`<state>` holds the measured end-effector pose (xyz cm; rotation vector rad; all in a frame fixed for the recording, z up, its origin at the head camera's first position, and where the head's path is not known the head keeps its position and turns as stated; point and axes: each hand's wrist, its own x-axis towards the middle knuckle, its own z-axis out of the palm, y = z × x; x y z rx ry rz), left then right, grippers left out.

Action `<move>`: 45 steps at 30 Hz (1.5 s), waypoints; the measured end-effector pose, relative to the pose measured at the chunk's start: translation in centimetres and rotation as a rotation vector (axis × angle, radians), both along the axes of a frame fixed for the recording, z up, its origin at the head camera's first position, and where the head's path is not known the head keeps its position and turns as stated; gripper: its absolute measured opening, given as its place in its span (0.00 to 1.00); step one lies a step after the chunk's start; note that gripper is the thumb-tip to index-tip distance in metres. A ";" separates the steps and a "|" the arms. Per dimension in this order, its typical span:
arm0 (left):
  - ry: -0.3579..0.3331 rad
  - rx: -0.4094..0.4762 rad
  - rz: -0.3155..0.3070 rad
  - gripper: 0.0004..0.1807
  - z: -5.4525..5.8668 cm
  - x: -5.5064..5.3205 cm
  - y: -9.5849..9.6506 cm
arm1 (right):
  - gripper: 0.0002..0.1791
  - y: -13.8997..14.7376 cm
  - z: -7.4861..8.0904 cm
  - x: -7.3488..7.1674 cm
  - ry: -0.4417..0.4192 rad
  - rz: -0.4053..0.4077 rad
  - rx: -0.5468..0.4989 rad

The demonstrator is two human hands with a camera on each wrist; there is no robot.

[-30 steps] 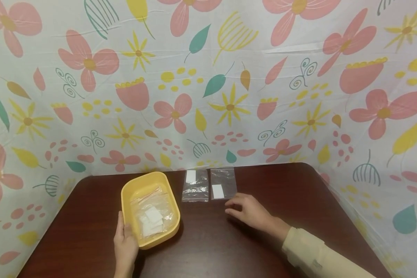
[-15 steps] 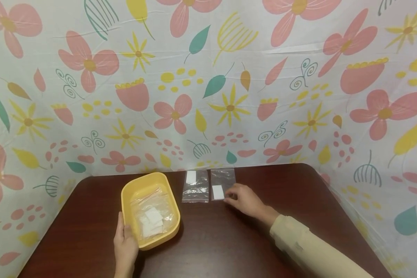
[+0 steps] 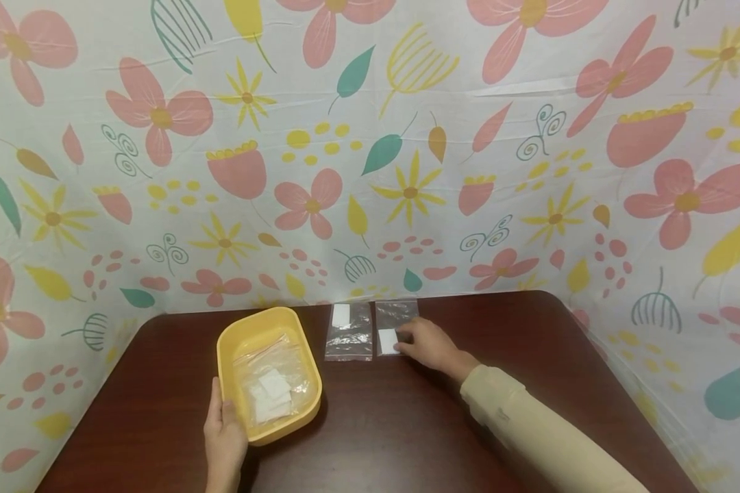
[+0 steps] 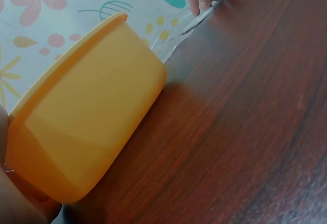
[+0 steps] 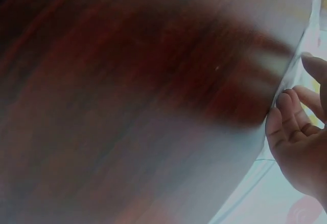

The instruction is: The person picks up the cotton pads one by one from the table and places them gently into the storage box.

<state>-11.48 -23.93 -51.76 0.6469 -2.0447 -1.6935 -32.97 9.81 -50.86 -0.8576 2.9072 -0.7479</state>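
My left hand [image 3: 225,435] grips the near left side of a yellow plastic bin [image 3: 288,431], tilted up from the table in the head view. Inside it lie clear zip bags [image 3: 299,373] with white cards [image 3: 273,390]. My right hand [image 3: 430,344] reaches over the right-hand flat zip bag [image 3: 397,312], fingers bent and thumb apart from them, fingertips at the white card [image 3: 387,341] inside. To its left lies a second zip bag [image 3: 351,337] with a white card near its far end. In the right wrist view, the fingertips of the right hand [image 5: 299,137] rest at the bag.
The dark wooden table [image 3: 370,424] ends at a patterned cloth [image 3: 311,137] hanging behind and at both sides. Both flat bags lie near the far table edge, to the right of the bin.
My right hand has moved forward and slightly left, from beside the right-hand bag onto it. The left hand and the bin have stayed in place, as have the bags.
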 end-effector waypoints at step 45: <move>0.029 0.025 -0.004 0.29 -0.1 -0.2 0.0 | 0.05 -1.0 -0.7 0.7 0.070 -0.078 0.009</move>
